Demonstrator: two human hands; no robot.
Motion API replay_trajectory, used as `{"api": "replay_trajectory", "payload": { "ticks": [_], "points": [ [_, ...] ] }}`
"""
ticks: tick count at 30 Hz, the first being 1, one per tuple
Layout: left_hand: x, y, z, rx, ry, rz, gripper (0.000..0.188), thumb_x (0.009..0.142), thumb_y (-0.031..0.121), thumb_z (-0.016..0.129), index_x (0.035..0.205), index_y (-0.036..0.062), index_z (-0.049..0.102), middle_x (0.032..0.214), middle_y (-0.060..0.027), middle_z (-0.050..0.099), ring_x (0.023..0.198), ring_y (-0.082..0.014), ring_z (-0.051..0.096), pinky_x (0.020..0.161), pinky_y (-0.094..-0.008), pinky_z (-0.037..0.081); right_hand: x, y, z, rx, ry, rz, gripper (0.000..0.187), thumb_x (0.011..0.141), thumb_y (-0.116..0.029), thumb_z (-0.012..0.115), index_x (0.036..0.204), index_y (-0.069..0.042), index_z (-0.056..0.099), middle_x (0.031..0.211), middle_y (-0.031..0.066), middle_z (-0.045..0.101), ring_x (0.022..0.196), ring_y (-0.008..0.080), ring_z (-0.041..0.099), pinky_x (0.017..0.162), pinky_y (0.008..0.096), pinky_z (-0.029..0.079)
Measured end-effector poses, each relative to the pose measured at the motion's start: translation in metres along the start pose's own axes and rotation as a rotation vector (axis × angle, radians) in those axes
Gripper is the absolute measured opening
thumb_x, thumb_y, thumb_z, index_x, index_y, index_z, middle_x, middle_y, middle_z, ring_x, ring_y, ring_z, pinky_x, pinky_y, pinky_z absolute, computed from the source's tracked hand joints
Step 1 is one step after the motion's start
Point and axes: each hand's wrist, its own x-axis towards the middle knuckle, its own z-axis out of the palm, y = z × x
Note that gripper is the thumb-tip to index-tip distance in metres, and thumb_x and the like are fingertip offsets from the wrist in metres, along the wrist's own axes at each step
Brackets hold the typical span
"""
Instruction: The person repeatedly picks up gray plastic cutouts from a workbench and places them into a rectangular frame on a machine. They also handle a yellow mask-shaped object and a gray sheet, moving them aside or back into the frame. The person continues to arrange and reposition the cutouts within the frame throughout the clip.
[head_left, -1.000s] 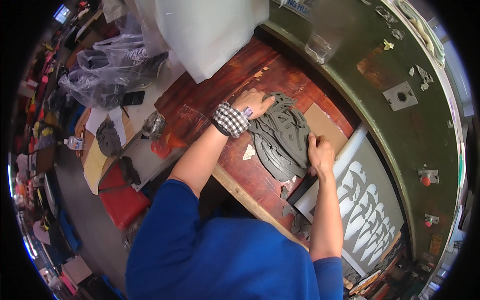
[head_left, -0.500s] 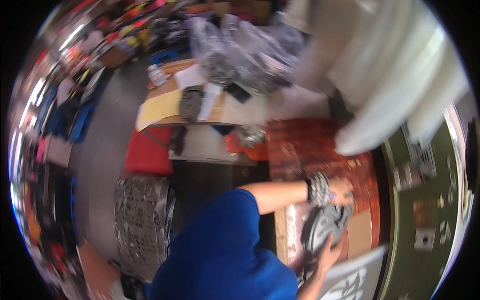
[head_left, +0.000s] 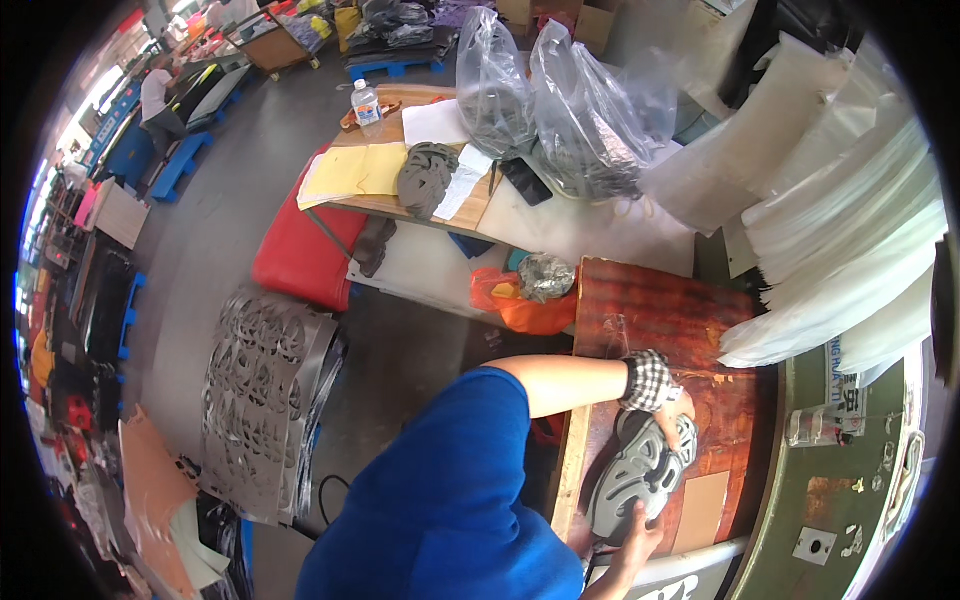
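A grey foam clog (head_left: 632,478) with cut-out openings lies tilted on the reddish-brown board (head_left: 655,330). At its far end, my left hand (head_left: 677,416), with a black-and-white checked cuff at the wrist, curls its fingers over the upper. My right hand (head_left: 638,543) holds the near side of the clog, thumb on top and the other fingers partly hidden. Right of the clog, a tan cardboard piece (head_left: 702,508) rests on the board.
White sheets (head_left: 830,260) hang at the right beside a green machine (head_left: 850,500). A table ahead bears plastic bags (head_left: 590,130), yellow paper (head_left: 350,175), a dark phone (head_left: 526,180) and a grey foam piece (head_left: 428,178). Cut-out grey sheets (head_left: 260,400) are stacked at left.
My view has shifted, and the hanging sheets sit lower and further right in it. Both hands stay on the clog; my left fingers now curl over its far end.
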Motion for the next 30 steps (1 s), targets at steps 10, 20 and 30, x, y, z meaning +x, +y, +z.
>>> {"api": "replay_trajectory", "payload": {
  "ticks": [10,20,30],
  "points": [
    [-0.054,0.019,0.001,-0.259,0.347,0.107,0.065,0.069,0.028,0.083,0.119,-0.0026,0.055,0.113,-0.0148,0.063,0.106,-0.0226,0.06,0.093,-0.0349,0.049,-0.043,-0.024,0.046,-0.454,0.245,-0.278,0.086,0.063,-0.017,0.083,0.134,0.002,0.038,0.126,0.0225,0.052,0.117,0.0341,0.051,0.102,0.0409,0.04],
    [-0.097,0.041,-0.018,-0.371,0.122,-0.011,0.087,0.063,0.01,0.083,0.138,0.0084,0.038,0.127,-0.0084,0.051,0.121,-0.019,0.047,0.104,-0.0335,0.038,-0.053,-0.041,0.036,-1.081,0.212,-0.349,0.095,0.065,-0.04,0.08,0.137,0.003,0.034,0.122,0.0244,0.045,0.116,0.0404,0.044,0.105,0.0611,0.027],
    [-0.103,0.017,0.004,-0.492,0.301,0.1,0.075,0.066,0.004,0.082,0.131,0.0057,0.044,0.124,-0.0074,0.053,0.117,-0.0169,0.05,0.101,-0.0321,0.04,-0.048,-0.021,0.049,-0.92,0.322,-0.662,0.086,0.062,-0.014,0.082,0.133,0.008,0.039,0.108,0.0234,0.053,0.092,0.0393,0.051,0.08,0.044,0.044]
  ]
}}
